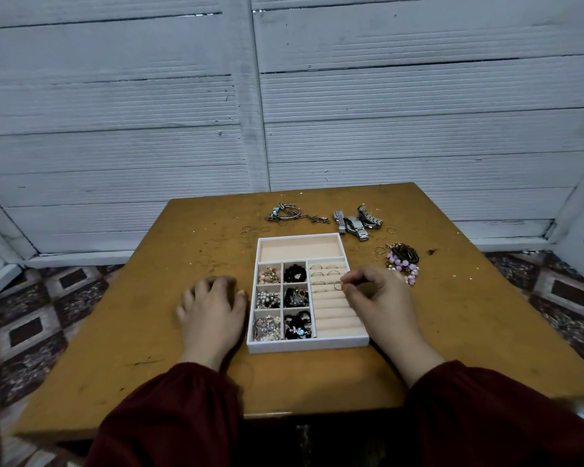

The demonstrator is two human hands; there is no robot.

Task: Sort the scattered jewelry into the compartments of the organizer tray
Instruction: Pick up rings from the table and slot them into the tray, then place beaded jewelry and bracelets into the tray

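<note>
Right hand [375, 298] over the tray's [307, 345] right side, thumb and forefinger pinching a thin ring [338, 285] above the ring rolls. Left hand [213, 305] lies on the table [132, 315] just left of the tray, fingers relaxed, holding nothing. Watches [356, 224] and chain bracelets [287, 214] lie beyond the tray, bead bracelets [402, 259] to its right, loose rings [250, 229] by its far-left corner.

It looks like a plain room in a home. A worn, scuffed wooden surface [149, 298] stands against white ribbed wall panels [115, 112] at 12 o'clock, and a diamond-patterned floor [31, 315] shows at 9 and 3 o'clock.
</note>
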